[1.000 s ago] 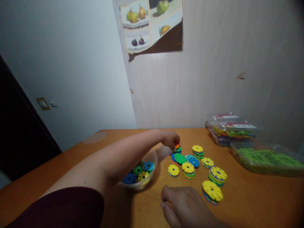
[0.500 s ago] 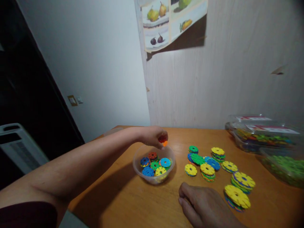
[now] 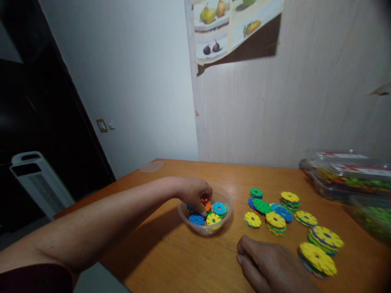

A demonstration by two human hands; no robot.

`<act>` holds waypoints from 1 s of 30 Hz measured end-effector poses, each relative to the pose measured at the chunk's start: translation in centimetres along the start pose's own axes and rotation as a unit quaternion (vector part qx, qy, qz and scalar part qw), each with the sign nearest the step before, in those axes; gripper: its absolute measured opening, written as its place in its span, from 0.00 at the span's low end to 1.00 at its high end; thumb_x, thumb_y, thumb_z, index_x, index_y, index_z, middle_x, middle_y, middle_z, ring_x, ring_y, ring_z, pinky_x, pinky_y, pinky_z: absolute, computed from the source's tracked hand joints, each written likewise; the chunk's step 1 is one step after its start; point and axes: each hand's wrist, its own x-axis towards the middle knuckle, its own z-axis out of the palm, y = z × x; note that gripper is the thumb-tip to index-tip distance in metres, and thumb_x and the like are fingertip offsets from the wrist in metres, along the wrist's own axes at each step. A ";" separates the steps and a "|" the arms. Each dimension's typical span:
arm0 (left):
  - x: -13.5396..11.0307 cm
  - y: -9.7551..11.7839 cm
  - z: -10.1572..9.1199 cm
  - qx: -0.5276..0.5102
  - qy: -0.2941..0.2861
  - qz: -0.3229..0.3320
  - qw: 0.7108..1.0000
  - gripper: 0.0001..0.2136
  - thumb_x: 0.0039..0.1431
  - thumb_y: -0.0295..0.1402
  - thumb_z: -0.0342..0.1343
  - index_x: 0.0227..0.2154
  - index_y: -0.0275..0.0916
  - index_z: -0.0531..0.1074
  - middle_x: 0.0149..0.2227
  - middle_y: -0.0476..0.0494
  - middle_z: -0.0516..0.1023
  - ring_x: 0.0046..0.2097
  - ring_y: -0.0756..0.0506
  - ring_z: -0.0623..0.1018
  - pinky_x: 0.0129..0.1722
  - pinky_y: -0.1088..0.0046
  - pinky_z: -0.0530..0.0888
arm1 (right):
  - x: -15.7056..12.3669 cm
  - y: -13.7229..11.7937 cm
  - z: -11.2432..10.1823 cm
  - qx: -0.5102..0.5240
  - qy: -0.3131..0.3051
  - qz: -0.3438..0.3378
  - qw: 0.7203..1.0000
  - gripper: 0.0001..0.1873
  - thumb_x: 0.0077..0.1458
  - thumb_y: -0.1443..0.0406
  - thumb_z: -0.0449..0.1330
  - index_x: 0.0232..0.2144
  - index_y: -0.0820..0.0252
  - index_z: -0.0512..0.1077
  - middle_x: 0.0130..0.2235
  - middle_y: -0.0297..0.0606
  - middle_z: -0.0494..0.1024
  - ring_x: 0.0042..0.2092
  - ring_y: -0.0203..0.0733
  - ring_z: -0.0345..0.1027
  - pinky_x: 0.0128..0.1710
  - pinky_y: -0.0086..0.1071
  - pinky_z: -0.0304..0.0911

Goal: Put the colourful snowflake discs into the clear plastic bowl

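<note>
My left hand [image 3: 197,195] reaches down into a clear plastic bowl [image 3: 224,221], its fingers closed on orange notched discs [image 3: 207,206]; how many is hidden by the fingers. Around them in the bowl lie other notched plastic discs, among them a light blue disc [image 3: 219,208], a yellow disc [image 3: 213,220] and a blue disc [image 3: 196,220]. My right hand [image 3: 271,264] rests on the table at the lower right, curled into a loose fist, its fingertips tucked out of sight. Beside it stands a stack of yellow-topped discs [image 3: 317,259].
Several more disc stacks, such as a green one [image 3: 255,193], spread over the right of the wooden table [image 3: 171,260]. Clear lidded boxes [image 3: 351,179] and an open tub of green pieces [image 3: 374,217] stand far right. A round clear lid [image 3: 152,167] lies at the back left.
My left hand has lowered from above the bowl's back rim into it, carrying the orange discs down among the others. My right hand stays put. The view has shifted slightly left.
</note>
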 end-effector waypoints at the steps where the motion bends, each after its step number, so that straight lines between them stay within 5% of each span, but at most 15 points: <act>1: 0.0 -0.1 -0.1 -0.003 0.000 -0.004 1.000 0.22 0.44 0.42 0.66 0.41 0.37 0.73 0.36 0.47 0.76 0.32 0.50 0.71 0.26 0.78 0.64 | 0.0 0.0 0.0 -0.003 -0.004 0.000 1.000 0.06 0.57 0.63 0.51 0.31 0.54 0.68 0.31 0.34 0.79 0.33 0.41 0.72 0.28 0.31 0.45; 7: 0.9 -0.4 -2.0 0.010 0.061 0.015 0.998 0.18 0.50 0.37 0.62 0.44 0.36 0.72 0.39 0.45 0.76 0.36 0.50 0.73 0.30 0.77 0.66 | 0.1 0.3 0.1 -0.012 -0.003 0.000 1.000 0.06 0.56 0.64 0.51 0.32 0.54 0.69 0.30 0.34 0.79 0.32 0.41 0.72 0.27 0.31 0.43; 13: 5.2 2.4 -4.0 0.020 0.112 0.072 0.991 0.16 0.55 0.33 0.58 0.45 0.32 0.71 0.42 0.42 0.77 0.38 0.50 0.73 0.34 0.76 0.67 | -0.1 -0.1 -0.2 -0.002 0.011 -0.004 1.000 0.05 0.54 0.65 0.53 0.32 0.54 0.70 0.31 0.34 0.79 0.32 0.40 0.71 0.27 0.31 0.43; 25: 16.0 6.1 -3.2 0.170 0.055 0.121 0.976 0.28 0.48 0.35 0.62 0.54 0.34 0.68 0.51 0.36 0.74 0.46 0.42 0.75 0.41 0.70 0.70 | 0.1 0.6 0.4 -0.010 0.032 -0.044 0.998 0.07 0.55 0.64 0.52 0.34 0.54 0.70 0.31 0.32 0.80 0.33 0.40 0.73 0.27 0.32 0.43; 30: 18.3 6.7 -3.0 0.185 0.029 0.125 0.974 0.21 0.47 0.34 0.61 0.46 0.38 0.74 0.46 0.42 0.78 0.42 0.44 0.76 0.37 0.72 0.69 | 0.3 0.3 0.2 -0.021 0.019 -0.033 0.999 0.08 0.54 0.63 0.53 0.35 0.54 0.71 0.33 0.34 0.81 0.34 0.41 0.74 0.26 0.33 0.42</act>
